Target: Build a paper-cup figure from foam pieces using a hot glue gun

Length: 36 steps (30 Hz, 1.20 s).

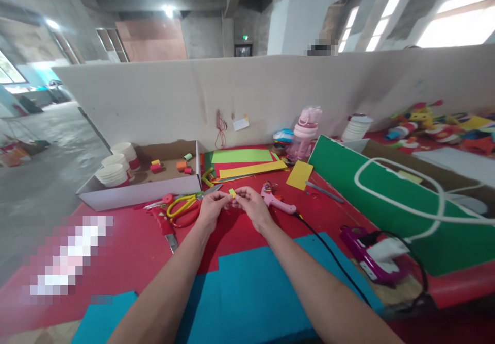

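Note:
A small yellow-green piece of paper [232, 193] is pinched between my two hands above the red table. My left hand [212, 209] grips its left side with closed fingertips. On its other side, the fingers of my right hand [253, 207] are closed on it too. Just right of my right hand lies a pink glue gun [280, 204] with a black cord. To the left of my left hand lie scissors with yellow handles [181, 206], scissors with red handles [185, 220] and a red-handled utility knife [164, 225].
An open box [143, 196] at the left holds paper cups [112, 174] and small rolled paper pieces. Coloured paper strips [247, 169] lie behind my hands. A pink bottle [304, 132] stands by the partition. At the right are a green board [386, 205] and a purple power strip [363, 259].

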### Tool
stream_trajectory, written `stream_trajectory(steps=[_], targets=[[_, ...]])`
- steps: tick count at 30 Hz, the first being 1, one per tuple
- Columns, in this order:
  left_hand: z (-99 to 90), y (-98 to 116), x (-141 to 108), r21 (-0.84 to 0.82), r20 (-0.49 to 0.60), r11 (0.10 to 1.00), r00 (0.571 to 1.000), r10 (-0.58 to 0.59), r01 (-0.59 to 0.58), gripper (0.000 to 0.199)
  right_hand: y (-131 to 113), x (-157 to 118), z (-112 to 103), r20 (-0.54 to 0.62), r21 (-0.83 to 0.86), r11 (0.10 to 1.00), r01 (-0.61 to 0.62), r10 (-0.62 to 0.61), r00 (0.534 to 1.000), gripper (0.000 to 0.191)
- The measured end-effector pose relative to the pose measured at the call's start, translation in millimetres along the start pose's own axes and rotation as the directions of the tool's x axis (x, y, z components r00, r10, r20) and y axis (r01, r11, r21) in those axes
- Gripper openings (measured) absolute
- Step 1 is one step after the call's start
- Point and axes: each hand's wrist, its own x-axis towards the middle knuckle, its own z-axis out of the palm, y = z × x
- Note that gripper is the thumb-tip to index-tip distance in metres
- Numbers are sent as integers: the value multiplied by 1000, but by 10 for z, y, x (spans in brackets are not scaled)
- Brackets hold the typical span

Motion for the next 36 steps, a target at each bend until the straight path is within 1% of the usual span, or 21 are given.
stream_trajectory(steps=[5, 8, 10, 14, 18, 21, 23, 25, 27, 29, 30, 32, 34, 36], targets=[[8, 0, -1, 5, 19, 1000, 1000, -1, 1, 26, -13, 4, -6, -3, -11, 1000, 13, -13, 1000, 24], [20, 10, -14, -61, 57, 998, 998, -7, 10, 27, -36, -2, -10, -5, -19, 999, 32, -33, 999, 23], [28, 16, -24, -106, 70, 994, 997, -15, 22, 32, -60, -11, -12, -4, -32, 999, 29, -29, 1000, 22], [35, 4, -28, -113, 37, 993, 999, -30, 34, 35, -98, -30, -19, -5, -55, 998, 6, -7, 1000, 21], [32, -25, -8, -135, -4, 991, 1000, -23, 22, 36, -103, -31, -30, -4, -42, 999, -19, 19, 1000, 20], [22, -28, 4, -59, -26, 998, 999, 29, -30, 31, -99, -23, -40, -4, -29, 999, -38, 38, 999, 19], [11, -18, 8, 65, -38, 993, 994, 100, -98, 26, -103, -19, -48, -7, -18, 998, -53, 53, 999, 19], [-3, -4, 11, 208, -27, 961, 981, 194, -184, 20, -114, -19, -57, -7, -10, 997, -76, 76, 997, 19], [-18, 8, 13, 335, 20, 896, 953, 301, -290, 14, -128, -21, -65, -14, -20, 993, -114, 114, 993, 18], [-33, 19, 15, 438, 100, 793, 899, 426, -424, 10, -140, -24, -73, -23, -36, 988, -148, 148, 989, 18], [-40, 25, 15, 481, 155, 723, 860, 487, -496, 10, -143, -24, -77, -23, -31, 988, -152, 151, 988, 18], [-51, 35, 11, 550, 279, 559, 767, 577, -621, 13, -143, -21, -84, -11, 12, 991, -134, 134, 991, 18], [-59, 44, 7, 592, 383, 400, 682, 623, -699, 18, -136, -13, -92, 1, 67, 991, -114, 115, 993, 20], [-65, 48, 4, 612, 456, 267, 608, 650, -744, 21, -125, -6, -99, 5, 103, 989, -109, 109, 994, 23]])
